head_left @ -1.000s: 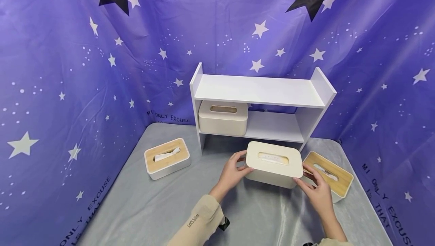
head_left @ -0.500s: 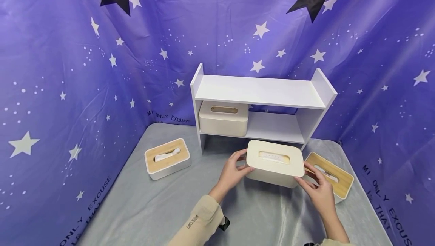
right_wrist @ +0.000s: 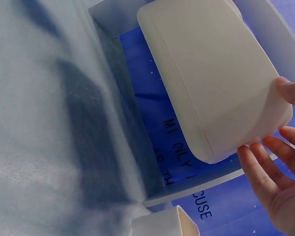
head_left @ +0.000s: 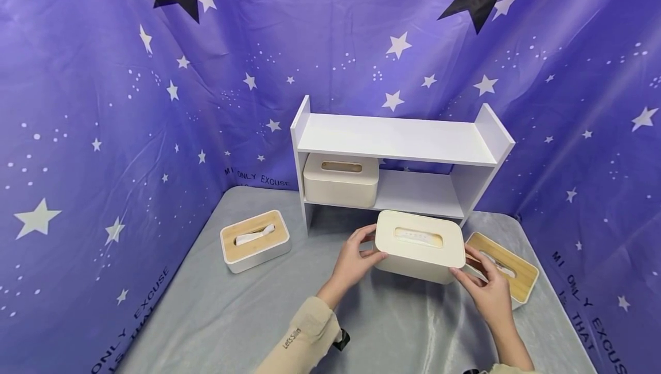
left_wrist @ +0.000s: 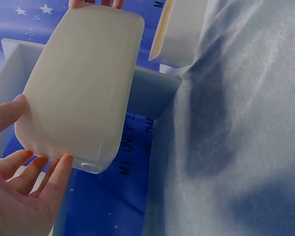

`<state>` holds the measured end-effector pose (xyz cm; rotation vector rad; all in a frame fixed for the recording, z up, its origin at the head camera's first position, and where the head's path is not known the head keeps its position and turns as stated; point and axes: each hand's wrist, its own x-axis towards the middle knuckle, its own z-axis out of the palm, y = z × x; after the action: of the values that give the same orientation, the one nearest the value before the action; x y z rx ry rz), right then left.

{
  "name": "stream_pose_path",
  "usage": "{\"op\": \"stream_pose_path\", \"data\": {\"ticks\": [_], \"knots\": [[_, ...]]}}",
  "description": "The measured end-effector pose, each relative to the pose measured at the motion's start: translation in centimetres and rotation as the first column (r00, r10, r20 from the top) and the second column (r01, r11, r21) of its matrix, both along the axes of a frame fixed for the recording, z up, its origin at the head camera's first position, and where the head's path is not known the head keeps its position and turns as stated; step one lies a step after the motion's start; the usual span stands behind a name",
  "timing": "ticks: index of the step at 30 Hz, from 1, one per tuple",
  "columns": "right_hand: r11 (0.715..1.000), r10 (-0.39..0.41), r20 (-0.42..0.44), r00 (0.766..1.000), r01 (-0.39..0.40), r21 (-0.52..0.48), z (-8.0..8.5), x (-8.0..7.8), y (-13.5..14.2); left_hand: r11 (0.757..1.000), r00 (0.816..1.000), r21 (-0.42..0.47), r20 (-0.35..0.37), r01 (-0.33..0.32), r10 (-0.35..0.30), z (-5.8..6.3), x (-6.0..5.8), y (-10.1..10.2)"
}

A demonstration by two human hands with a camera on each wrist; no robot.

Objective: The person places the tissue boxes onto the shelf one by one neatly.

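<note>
My two hands hold a cream tissue box (head_left: 420, 254) by its short ends, raised off the table in front of the shelf. Its oval slot shows white tissue packaging inside. My left hand (head_left: 355, 259) grips the left end with the thumb toward the front; in the left wrist view, that hand (left_wrist: 27, 189) has its fingertips on the end wall. My right hand (head_left: 488, 292) grips the other end, its fingers partly hidden behind the box. The right wrist view shows that hand (right_wrist: 282, 172) with thumb and fingertips against the box's smooth side (right_wrist: 219, 78).
A white two-tier shelf (head_left: 395, 137) stands behind, with another cream box (head_left: 341, 191) at the left of its lower tier. One wooden-lidded tissue box (head_left: 260, 257) lies on the grey cloth at left, another (head_left: 523, 273) beside my right hand. Purple star curtains surround the table.
The cream box has risen slightly toward the shelf, held by both hands throughout. The view has shifted a little; the other boxes stay in place.
</note>
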<state>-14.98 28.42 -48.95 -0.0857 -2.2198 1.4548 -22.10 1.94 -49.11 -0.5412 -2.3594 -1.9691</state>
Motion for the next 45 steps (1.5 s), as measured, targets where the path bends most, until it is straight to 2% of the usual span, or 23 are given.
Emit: {"op": "stream_pose_path", "data": {"ticks": [6,17,26,31,38,41,45], "knots": [[1.0,-0.008,-0.005,1.0,0.008,0.025,0.4,0.0,0.0,1.0,1.0,0.0,-0.012,-0.006,0.006,0.4,0.1,-0.1],[1.0,-0.012,0.004,1.0,0.012,0.0,0.9,0.0,-0.1,1.0,1.0,-0.009,-0.023,-0.005,0.004,0.6,0.2,-0.1],[0.999,0.012,-0.021,1.0,-0.012,-0.034,3.4,1.1,-1.5,1.0,0.999,-0.007,-0.053,-0.004,0.004,0.7,0.1,-0.2],[0.999,0.008,-0.033,0.999,-0.009,-0.04,3.8,1.1,-1.5,1.0,0.998,-0.004,-0.056,-0.009,0.009,1.1,0.0,-0.2],[0.998,0.012,-0.061,0.998,-0.016,-0.054,4.0,0.5,-1.2,1.0,0.995,0.018,-0.102,-0.004,0.006,1.8,-0.4,0.1],[0.999,0.018,-0.074,0.997,-0.022,-0.048,3.7,0.5,-0.9,1.0,0.996,0.018,-0.088,0.004,-0.002,1.8,-0.3,0.1],[0.998,0.022,-0.089,0.996,-0.027,-0.048,4.3,0.3,-1.0,1.0,0.996,0.028,-0.088,0.004,-0.002,2.1,-0.6,0.2]]}}
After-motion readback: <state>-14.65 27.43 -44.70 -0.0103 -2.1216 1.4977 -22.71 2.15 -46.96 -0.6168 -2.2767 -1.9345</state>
